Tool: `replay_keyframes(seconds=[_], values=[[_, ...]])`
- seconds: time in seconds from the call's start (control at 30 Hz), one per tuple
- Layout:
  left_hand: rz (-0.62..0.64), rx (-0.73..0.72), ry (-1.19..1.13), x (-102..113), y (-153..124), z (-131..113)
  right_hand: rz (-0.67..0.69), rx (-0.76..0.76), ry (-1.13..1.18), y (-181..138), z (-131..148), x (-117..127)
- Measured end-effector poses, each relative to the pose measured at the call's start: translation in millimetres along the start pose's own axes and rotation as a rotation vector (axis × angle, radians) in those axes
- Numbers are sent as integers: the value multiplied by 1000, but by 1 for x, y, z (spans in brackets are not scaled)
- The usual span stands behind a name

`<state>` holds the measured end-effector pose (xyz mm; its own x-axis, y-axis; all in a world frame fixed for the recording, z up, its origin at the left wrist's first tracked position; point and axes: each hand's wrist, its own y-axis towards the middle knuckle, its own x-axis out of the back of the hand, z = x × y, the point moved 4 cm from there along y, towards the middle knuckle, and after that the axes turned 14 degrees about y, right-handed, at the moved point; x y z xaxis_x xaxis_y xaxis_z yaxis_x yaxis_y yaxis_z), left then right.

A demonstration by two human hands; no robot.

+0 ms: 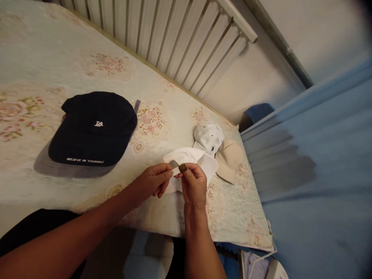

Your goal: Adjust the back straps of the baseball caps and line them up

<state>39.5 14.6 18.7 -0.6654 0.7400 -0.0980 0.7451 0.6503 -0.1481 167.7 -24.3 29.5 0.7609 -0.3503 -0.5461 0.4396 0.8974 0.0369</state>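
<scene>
Both hands meet over a white cap (186,154) that lies partly hidden beneath them. Between the thumb and fingers of my left hand (159,179) is a narrow white strap (176,171). My right hand (194,184) pinches the strap's other end at a small brass-coloured buckle (183,167). The strap seems to belong to the white cap, though the join is hidden. Just beyond the hands sits another white cap (207,135) with a small dark blue emblem. A beige cap (229,159) rests against its right side.
A dark navy cap (95,124) with white lettering lies at left on the flowered bedspread (162,97). White headboard bars (162,35) run along the back. A blue curtain (314,174) hangs at right, with a blue object (258,113) behind its far end.
</scene>
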Motion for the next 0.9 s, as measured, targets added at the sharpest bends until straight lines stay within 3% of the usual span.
replay_keyframes(seconds=[0.9], values=[[-84, -43, 73, 2, 3, 0, 27, -38, -70, -1, -3, 0]])
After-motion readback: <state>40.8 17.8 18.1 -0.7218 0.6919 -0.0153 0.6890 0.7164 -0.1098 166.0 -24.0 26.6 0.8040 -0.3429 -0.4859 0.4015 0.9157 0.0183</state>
